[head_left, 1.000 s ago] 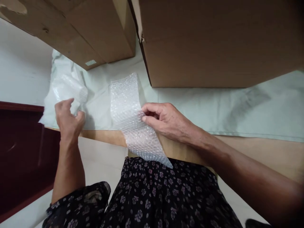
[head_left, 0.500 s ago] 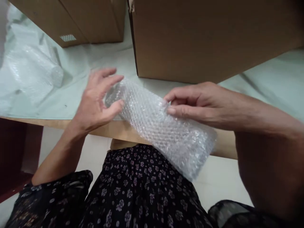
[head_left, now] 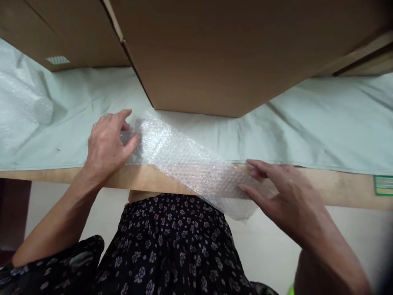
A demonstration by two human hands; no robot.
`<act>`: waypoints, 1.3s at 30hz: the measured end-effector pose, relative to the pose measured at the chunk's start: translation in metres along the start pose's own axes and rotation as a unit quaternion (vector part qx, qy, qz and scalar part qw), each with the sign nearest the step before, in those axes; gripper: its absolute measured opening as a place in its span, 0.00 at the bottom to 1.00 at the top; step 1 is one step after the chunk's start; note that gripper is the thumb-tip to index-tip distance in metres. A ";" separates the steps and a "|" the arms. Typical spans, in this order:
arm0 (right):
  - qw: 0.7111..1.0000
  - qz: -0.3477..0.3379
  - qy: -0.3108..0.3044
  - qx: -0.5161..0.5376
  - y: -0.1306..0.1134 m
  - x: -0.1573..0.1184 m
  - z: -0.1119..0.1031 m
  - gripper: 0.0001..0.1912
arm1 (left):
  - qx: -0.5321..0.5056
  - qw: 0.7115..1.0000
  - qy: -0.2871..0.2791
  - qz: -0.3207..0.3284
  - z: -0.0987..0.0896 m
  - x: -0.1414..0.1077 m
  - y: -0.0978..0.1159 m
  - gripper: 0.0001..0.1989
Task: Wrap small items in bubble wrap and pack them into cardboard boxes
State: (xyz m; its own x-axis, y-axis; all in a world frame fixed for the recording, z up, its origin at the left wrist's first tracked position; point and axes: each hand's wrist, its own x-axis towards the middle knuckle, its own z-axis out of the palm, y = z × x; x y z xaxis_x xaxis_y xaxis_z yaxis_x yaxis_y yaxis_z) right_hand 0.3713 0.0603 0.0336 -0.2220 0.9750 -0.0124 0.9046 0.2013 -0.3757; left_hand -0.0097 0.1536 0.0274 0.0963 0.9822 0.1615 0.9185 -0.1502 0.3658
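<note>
A flat strip of clear bubble wrap lies slantwise over the table's front edge, its lower right end sticking out past the wood. At its upper left end is my left hand, thumb and fingers apart around the wrap's end, not closed on it. My right hand is at the lower right part of the wrap, thumb and index finger spread, with a gap between them. Whether its fingertips touch the wrap is hard to tell.
A large cardboard box stands just behind the wrap, and another box is at the upper left. More bubble wrap lies at the far left on the pale green cloth. A green-edged item sits at the right edge.
My right hand has let go of the middle of the bubble wrap and moved down and right. The wrap has come down onto the table edge. The view has shifted right.
</note>
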 end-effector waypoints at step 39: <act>0.992 -0.007 0.065 -0.104 0.035 -0.001 0.023 0.31 | 0.074 0.970 -0.099 0.210 0.023 -0.047 0.019 0.32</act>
State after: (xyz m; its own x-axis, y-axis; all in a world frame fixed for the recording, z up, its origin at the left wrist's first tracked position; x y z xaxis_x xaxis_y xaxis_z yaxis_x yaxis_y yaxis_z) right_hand 0.3949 0.0640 -0.0012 -0.1992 0.9730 0.1167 0.9600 0.2176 -0.1760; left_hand 0.0119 0.1073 0.0058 0.5322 0.8425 0.0835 0.8260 -0.5383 0.1670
